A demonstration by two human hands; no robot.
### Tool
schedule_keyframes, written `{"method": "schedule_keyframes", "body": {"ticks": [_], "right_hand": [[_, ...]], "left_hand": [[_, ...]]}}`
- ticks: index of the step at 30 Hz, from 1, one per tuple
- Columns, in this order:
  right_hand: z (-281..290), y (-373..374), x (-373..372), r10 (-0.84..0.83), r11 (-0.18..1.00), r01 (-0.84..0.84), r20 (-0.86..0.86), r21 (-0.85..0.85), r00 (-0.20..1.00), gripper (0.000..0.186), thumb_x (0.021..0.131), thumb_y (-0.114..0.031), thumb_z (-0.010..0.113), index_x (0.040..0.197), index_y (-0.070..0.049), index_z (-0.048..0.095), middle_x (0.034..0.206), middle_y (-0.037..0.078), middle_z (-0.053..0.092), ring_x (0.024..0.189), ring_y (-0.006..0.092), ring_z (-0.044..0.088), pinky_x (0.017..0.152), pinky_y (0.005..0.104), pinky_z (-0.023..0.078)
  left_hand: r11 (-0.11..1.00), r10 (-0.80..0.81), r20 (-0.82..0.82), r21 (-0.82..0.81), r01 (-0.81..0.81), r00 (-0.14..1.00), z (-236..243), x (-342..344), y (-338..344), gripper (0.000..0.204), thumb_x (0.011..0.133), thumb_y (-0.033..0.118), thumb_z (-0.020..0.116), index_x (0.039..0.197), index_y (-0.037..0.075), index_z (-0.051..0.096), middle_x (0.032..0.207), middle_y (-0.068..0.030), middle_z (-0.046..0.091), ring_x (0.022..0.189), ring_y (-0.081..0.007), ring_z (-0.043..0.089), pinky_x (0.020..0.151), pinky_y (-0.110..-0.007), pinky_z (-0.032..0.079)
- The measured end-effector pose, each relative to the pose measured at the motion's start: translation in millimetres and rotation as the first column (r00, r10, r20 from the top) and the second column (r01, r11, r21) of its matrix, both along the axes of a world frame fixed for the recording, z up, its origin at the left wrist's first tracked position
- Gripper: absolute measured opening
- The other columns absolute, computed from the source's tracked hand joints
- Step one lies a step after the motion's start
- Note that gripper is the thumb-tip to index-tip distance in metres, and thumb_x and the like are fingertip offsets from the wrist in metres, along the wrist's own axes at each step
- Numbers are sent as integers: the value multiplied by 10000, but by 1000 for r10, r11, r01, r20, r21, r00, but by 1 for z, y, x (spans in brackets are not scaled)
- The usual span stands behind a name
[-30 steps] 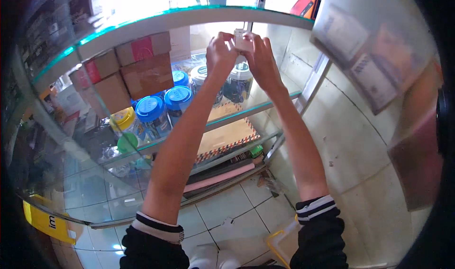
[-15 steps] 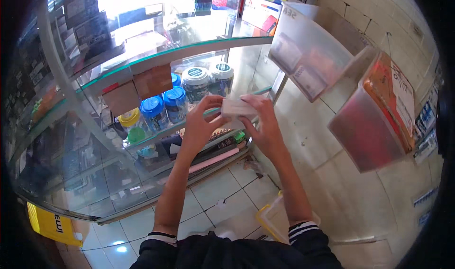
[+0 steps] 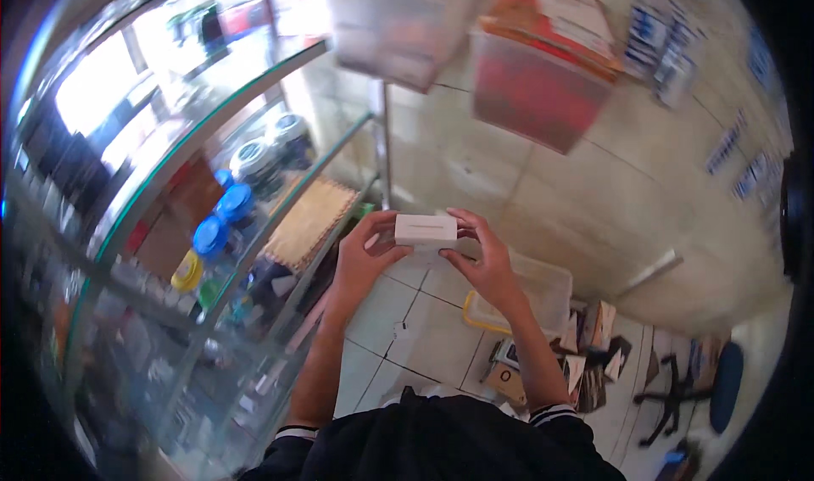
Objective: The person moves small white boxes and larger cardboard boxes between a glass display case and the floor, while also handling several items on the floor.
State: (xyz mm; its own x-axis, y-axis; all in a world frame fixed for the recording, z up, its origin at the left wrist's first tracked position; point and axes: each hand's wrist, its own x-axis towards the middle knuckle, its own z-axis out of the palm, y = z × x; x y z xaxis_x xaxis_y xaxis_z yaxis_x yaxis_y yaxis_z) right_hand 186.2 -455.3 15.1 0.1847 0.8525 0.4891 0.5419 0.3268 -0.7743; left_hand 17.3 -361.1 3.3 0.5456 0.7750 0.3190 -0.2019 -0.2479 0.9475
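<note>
A small white box (image 3: pixel 426 230) is held up in front of me between both hands, one at each end. My left hand (image 3: pixel 366 252) grips its left end, thumb below and fingers behind. My right hand (image 3: pixel 480 256) pinches the right end the same way. A faint line of marking runs across the box's near face. Below it lies the tiled floor (image 3: pixel 428 332). To the left stands a glass display case (image 3: pixel 220 112), holding jars with blue lids (image 3: pixel 234 202), a yellow-lidded jar (image 3: pixel 187 271) and white-topped jars (image 3: pixel 253 158).
Two translucent plastic bins, one whitish (image 3: pixel 386 31) and one with red contents (image 3: pixel 538 86), are at the far side by the wall. On the floor to the right are a clear tub with yellow trim (image 3: pixel 543 290), a pile of small boxes (image 3: pixel 593 354) and a chair base (image 3: pixel 670 396).
My view has swung to the right, so the display case and bins sit further left, and the floor pile and chair show. The box now faces me more squarely, still in both hands.
</note>
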Motion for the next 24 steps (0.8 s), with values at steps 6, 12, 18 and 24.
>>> {"method": "schedule_keyframes", "body": {"ticks": [6,12,18,24], "right_hand": [[-15,-95,48,-379,925,379,-19,10,925,513,724,-123,650,1178,-53,420,1098,125,504,930,234,536,824,332,418],[-35,-208,77,-689,718,690,48,-87,723,484,737,-130,638,1163,-46,426,1087,133,517,941,229,537,835,330,409],[-64,-300,88,-852,515,841,14,-167,524,494,710,-32,643,1155,-43,429,1073,112,541,965,204,555,835,306,440],[-130,-373,87,-912,411,859,-154,-306,381,473,722,-20,622,1158,-49,441,1124,115,512,1007,220,529,859,310,425]], "left_hand": [[907,-420,-71,-69,415,905,-10,99,-32,436,682,-29,657,1079,13,482,1050,-80,536,1022,-171,503,863,-324,461],[697,-715,-47,-122,707,697,-36,192,-111,436,682,-25,657,1079,19,481,1045,-80,535,1013,-176,507,862,-325,463],[510,-860,-76,-128,851,504,-77,250,-199,438,680,-27,656,1078,24,480,1049,-59,533,1016,-154,502,855,-318,467],[400,-913,-170,-211,892,370,-140,272,-278,467,673,-17,662,1098,66,488,1052,-45,524,996,-144,498,855,-314,460]]}}
